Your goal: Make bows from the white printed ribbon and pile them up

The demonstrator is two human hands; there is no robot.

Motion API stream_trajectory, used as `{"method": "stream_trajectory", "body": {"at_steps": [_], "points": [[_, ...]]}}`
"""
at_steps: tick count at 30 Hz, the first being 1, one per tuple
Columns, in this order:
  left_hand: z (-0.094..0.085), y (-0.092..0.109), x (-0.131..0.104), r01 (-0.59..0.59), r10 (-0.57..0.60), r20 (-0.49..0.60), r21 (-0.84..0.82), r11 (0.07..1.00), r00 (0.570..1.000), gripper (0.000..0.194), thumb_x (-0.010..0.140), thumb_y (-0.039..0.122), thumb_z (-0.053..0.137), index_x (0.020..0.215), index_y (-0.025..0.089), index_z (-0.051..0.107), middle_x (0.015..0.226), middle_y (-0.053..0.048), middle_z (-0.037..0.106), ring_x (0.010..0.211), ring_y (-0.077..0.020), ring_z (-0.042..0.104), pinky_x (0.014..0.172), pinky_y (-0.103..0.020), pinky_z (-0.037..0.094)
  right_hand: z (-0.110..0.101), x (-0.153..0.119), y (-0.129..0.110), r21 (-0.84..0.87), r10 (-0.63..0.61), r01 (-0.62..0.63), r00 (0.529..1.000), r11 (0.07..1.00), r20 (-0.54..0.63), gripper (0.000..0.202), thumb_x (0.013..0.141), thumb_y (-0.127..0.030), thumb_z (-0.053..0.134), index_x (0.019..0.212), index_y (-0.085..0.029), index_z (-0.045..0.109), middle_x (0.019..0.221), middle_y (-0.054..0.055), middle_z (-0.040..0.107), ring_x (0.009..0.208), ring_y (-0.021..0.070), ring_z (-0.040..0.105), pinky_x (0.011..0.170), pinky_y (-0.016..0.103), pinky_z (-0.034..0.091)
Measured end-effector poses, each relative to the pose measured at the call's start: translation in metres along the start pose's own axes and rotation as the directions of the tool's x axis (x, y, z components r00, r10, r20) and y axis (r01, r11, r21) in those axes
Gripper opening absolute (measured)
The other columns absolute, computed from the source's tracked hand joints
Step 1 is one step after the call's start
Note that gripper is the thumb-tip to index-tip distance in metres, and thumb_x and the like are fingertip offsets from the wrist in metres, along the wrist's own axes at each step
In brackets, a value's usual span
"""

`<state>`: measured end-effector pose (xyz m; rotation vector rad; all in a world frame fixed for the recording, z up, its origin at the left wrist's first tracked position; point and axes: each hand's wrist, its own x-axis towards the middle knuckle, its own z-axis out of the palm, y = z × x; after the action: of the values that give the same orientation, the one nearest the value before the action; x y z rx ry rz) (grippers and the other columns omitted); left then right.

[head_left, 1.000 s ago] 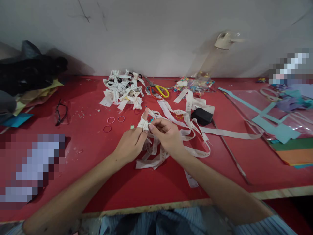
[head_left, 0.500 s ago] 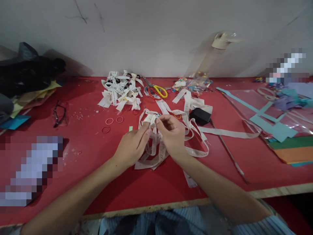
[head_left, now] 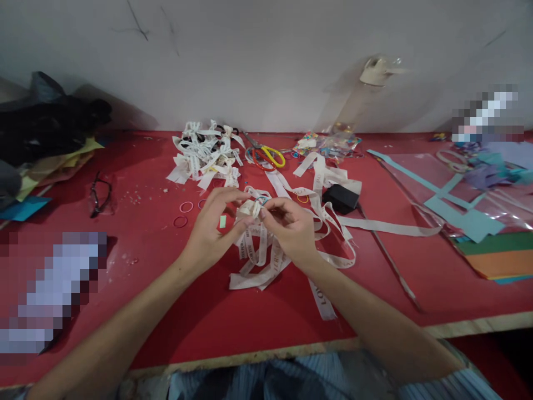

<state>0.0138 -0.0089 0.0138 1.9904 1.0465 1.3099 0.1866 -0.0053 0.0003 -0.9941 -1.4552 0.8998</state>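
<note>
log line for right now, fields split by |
hands: both on white ribbon bunch | scissors: on table, untouched | tied ribbon pieces: heaped left of scissors | glasses: far left

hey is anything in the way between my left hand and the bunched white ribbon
Nothing visible is. Your left hand has its thumb against the bunched white ribbon, and your right hand pinches its other side. Loose ribbon lies below, not between.

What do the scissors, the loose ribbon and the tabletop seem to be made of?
Scissors: grey metal blades, likely steel; smooth red and yellow handles, probably plastic. Ribbon: thin, matte printed fabric, judging by soft folds and loose threads. Tabletop: flat red, faintly shiny surface, perhaps laminate or vinyl.
</note>
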Motion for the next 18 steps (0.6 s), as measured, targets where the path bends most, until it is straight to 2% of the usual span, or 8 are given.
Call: {"method": "stream_trajectory", "body": {"at_steps": [4, 7, 13, 18], "points": [[-0.009, -0.006, 0.004, 0.042, -0.03, 0.215, -0.051, 0.998, 0.976, 0.036, 0.087, 0.026, 0.062, 0.123, 0.026, 0.056, 0.117, -0.006, 0.059, 0.106, -0.0161, 0.056, 0.086, -0.027, 0.048, -0.004, 0.001, 0.001, 0.01, -0.055, 0.054, 0.992, 0.998, 0.11, 0.001, 0.081, -0.019, 0.064, 0.081, -0.019, 0.064, 0.078, 0.0, 0.066, 0.07, 0.0109, 0.061, 0.066, 0.022, 0.051], [-0.015, -0.008, 0.005, 0.035, -0.021, 0.32, -0.039, 0.999, 0.947, 0.035, 0.086, 0.028, 0.065, 0.12, 0.024, 0.058, 0.112, -0.006, 0.061, 0.1, -0.0162, 0.058, 0.082, -0.028, 0.048, -0.008, 0.002, 0.001, 0.021, -0.066, 0.063, 0.979, 0.998, 0.194, 0.002, 0.081, -0.02, 0.065, 0.08, -0.018, 0.064, 0.077, 0.001, 0.066, 0.069, 0.0112, 0.06, 0.064, 0.023, 0.05], [-0.016, -0.007, 0.005, 0.037, -0.025, 0.303, -0.035, 0.999, 0.953, 0.024, 0.084, 0.029, 0.067, 0.104, 0.02, 0.059, 0.1, -0.006, 0.06, 0.089, -0.0153, 0.059, 0.078, -0.028, 0.05, -0.013, 0.004, -0.003, 0.048, -0.045, 0.032, 0.954, 0.998, 0.297, 0.004, 0.082, -0.023, 0.065, 0.082, -0.018, 0.065, 0.08, 0.002, 0.066, 0.072, 0.012, 0.06, 0.067, 0.025, 0.051], [-0.016, -0.006, 0.003, 0.034, -0.025, 0.295, -0.027, 0.999, 0.955, 0.025, 0.082, 0.03, 0.068, 0.102, 0.02, 0.06, 0.096, -0.005, 0.062, 0.086, -0.0149, 0.06, 0.077, -0.028, 0.05, -0.012, 0.003, -0.004, 0.065, -0.029, 0.009, 0.95, 0.998, 0.311, 0.004, 0.082, -0.022, 0.065, 0.081, -0.018, 0.065, 0.079, 0.001, 0.066, 0.071, 0.0117, 0.06, 0.067, 0.024, 0.05]]}}
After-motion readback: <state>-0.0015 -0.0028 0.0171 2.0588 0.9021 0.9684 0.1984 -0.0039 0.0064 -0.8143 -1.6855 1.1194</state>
